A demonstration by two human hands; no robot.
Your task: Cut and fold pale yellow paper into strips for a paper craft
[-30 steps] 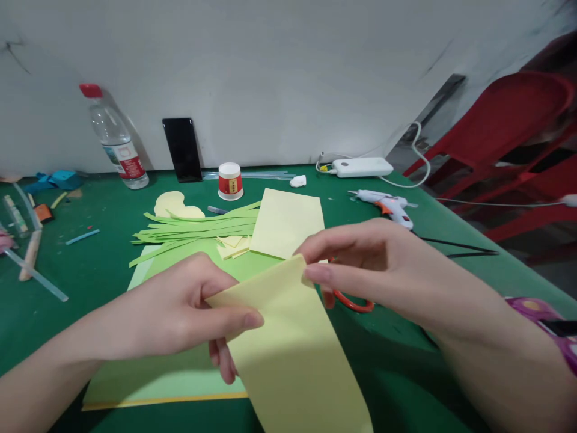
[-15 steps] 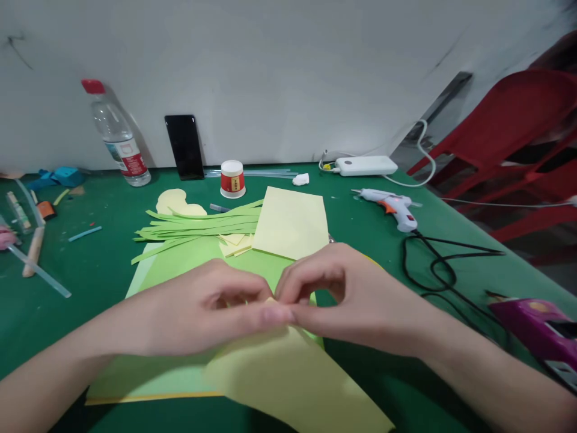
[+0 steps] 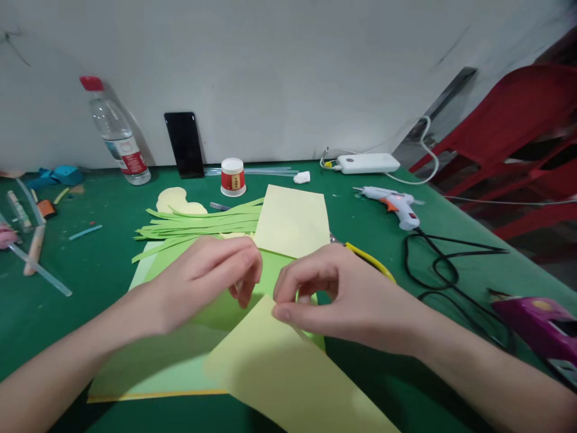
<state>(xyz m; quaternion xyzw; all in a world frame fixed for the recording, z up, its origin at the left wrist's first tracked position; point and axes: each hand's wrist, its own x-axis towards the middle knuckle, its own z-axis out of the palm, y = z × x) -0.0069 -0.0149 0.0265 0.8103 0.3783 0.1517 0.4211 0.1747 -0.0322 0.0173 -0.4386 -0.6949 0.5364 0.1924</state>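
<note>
My right hand (image 3: 333, 294) pinches the far corner of a long pale yellow paper strip (image 3: 293, 379), which lies folded over a light green sheet (image 3: 157, 367) on the green table. My left hand (image 3: 207, 276) hovers just left of that corner with its fingers curled downward, off the strip and holding nothing I can see. Beyond the hands lie a second pale yellow sheet (image 3: 293, 219) and a bundle of green paper strips (image 3: 198, 228). Yellow-handled scissors (image 3: 367, 258) peek out behind my right hand.
A water bottle (image 3: 115, 135), a black phone (image 3: 184, 145) and a small red-and-white cup (image 3: 233, 178) stand at the back. A white glue gun (image 3: 394, 204) with a black cable (image 3: 444, 267) and a power bank (image 3: 367, 163) lie right. A purple tool (image 3: 538, 325) sits at the right edge; glue sticks (image 3: 36, 264) lie left.
The raised strip came down onto the table and its end was folded over. My left hand then let go and drew back left, while my right hand kept the pinch on the corner.
</note>
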